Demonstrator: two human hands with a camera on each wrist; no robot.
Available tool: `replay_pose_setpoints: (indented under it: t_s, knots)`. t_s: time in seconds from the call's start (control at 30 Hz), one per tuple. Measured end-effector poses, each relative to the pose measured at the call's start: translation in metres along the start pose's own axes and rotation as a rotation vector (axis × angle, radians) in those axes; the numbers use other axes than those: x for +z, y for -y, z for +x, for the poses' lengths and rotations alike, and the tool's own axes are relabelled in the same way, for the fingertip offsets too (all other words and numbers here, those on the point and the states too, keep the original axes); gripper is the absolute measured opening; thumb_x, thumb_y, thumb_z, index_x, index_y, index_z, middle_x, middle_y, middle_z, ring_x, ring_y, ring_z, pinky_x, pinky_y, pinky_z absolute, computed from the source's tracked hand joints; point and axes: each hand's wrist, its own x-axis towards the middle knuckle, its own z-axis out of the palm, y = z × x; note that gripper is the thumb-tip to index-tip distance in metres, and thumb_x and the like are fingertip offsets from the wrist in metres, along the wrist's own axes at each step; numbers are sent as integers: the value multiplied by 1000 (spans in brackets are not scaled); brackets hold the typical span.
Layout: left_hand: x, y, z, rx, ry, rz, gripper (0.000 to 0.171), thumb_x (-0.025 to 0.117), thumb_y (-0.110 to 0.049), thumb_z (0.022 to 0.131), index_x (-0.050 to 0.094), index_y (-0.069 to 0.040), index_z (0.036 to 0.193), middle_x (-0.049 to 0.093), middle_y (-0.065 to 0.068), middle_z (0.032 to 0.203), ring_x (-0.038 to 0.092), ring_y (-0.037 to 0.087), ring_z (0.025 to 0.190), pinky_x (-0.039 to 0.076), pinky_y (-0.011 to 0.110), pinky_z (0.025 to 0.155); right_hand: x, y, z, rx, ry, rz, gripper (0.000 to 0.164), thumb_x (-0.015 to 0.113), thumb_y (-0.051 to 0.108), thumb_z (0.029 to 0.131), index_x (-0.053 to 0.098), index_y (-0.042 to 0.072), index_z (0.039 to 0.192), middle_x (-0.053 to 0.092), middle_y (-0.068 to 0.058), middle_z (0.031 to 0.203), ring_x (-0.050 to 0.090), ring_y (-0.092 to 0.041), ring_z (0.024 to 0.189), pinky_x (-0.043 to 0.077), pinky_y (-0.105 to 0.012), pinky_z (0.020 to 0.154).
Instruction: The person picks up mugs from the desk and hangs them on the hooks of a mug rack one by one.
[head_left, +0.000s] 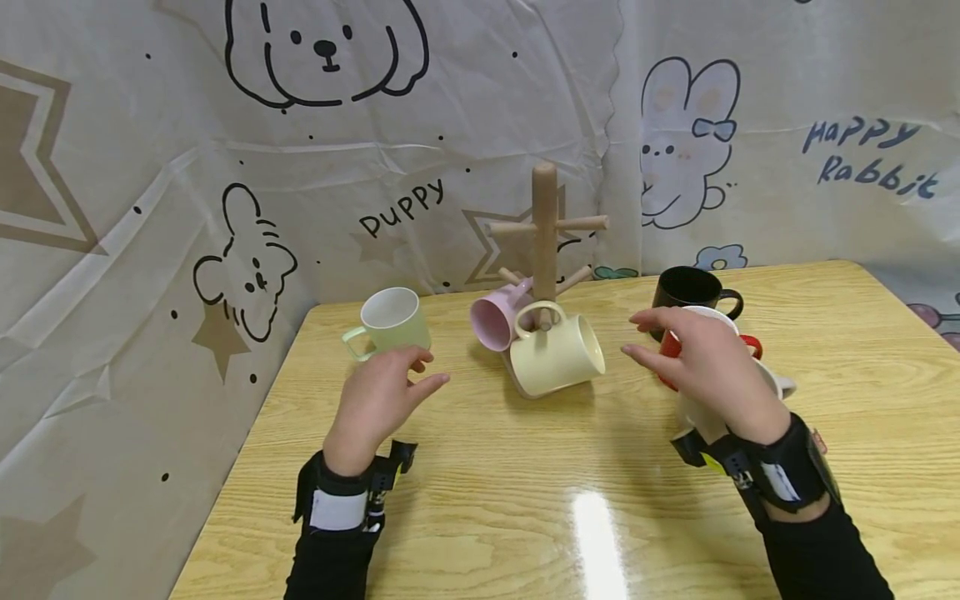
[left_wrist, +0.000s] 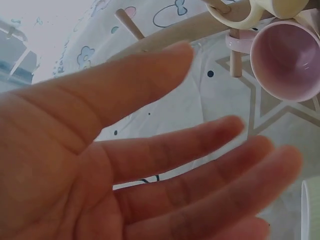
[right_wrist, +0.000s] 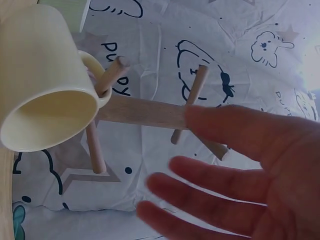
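Fingers (left_wrist: 175, 142) relaxed and thumb parted from them, a person's left hand (head_left: 375, 408) hovers over a wood-grain table (head_left: 487, 517), near an upright pale green mug (head_left: 397, 323). The right hand (head_left: 712, 367) is poised in the same manner, its fingers extended, slightly spread and apart from the thumb, both hands gripping nothing.

Between them stands a wooden rack (head_left: 545, 242). A yellow mug (head_left: 558, 358) hangs tilted by its handle from a low peg at the front, its mouth toward the right hand's side. Just behind, a pink mug (head_left: 492, 323) hangs by its handle from another peg, its mouth facing the left hand's side.

Beyond the right hand sits a black mug (head_left: 686, 290); a red mug (head_left: 670, 354) and a white mug (head_left: 699, 417) are partly hidden by that hand. Cartoon animals and the words "Puppy" and "Happy Rabbit" decorate the cloth (head_left: 480, 108) behind.
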Motion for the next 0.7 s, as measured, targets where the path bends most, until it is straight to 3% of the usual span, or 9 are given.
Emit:
replay_pose_setpoints:
  t_s: [0.1, 0.2, 0.7]
  knots:
    - [2, 1, 0, 19, 11, 49, 34, 67, -35, 82, 65, -6, 100, 69, 8, 96, 66, 23, 80, 52, 37, 63, 1, -2, 0, 41, 128, -28, 34, 68, 28, 83, 64, 4, 108, 68, -11, 97, 53, -12, 65, 45, -28, 60]
    - [3, 1, 0, 23, 19, 53, 32, 67, -35, 82, 65, -7, 98, 69, 8, 96, 66, 23, 80, 52, 36, 62, 2, -4, 1, 74, 176, -29, 35, 67, 30, 84, 63, 5, 108, 68, -10, 95, 56, -13, 67, 45, -26, 58]
    - [4, 1, -1, 38, 16, 37, 31, 68, -34, 81, 66, -8, 98, 69, 9, 92, 65, 23, 75, 50, 35, 58, 7, 0, 0, 106, 199, -41, 35, 67, 31, 83, 64, 6, 108, 68, -11, 94, 56, -14, 65, 45, -25, 56]
